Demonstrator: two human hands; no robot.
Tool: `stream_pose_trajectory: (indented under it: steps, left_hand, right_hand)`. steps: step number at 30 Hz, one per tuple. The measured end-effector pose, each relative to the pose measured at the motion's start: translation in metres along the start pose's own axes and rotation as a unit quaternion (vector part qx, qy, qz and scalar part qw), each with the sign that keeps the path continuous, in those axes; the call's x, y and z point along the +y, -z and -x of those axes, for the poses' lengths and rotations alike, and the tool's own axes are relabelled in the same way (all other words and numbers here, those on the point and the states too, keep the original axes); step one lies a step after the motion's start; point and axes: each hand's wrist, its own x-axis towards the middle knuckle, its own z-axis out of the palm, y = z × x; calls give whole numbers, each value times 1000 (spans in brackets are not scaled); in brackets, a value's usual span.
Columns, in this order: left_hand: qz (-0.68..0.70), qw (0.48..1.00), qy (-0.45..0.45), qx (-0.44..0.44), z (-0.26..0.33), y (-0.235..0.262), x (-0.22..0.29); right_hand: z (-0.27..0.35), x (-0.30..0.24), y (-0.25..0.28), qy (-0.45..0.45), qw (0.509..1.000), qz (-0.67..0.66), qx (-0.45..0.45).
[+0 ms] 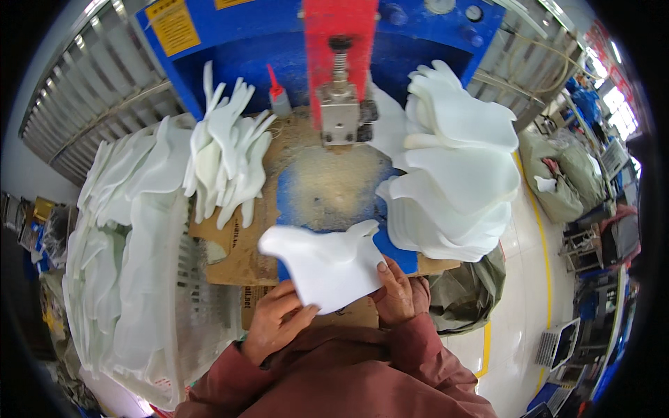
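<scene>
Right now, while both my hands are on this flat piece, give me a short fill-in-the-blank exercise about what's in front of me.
1. The left hand and right hand hold one flat piece coloured ____.
2. The mat below the machine's metal head is ____.
3. The small bottle has a ____ tip.
4. The crate stands on the person's ____ side.

Missing words: white; blue; red; left.

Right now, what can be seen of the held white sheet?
The white sheet looks smooth and foam-like, with a wavy upper edge, a lobe at upper left and a raised fold at upper right. It hides part of the blue mat; the left hand grips its lower-left edge, the right hand its right edge.
</scene>
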Motion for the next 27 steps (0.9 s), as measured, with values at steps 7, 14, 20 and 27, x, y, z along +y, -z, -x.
stream_pose_trajectory:
  steps: [7, 14, 20, 27]
  left_hand:
    - [-269, 954, -132, -23, 42, 6, -25]
    - [-337, 934, -103, 54, 49, 23, -45]
    - [-268, 958, -46, 90, 52, 18, -56]
    - [-228, 963, -23, 139, 55, 9, -61]
  right_hand:
    - [-2, -10, 1, -15, 990, 97, -98]
    - [20, -39, -15, 2, 947, 277, -161]
    - [45, -55, -46, 62, 916, 349, -186]
    - [42, -50, -42, 105, 880, 334, -320]
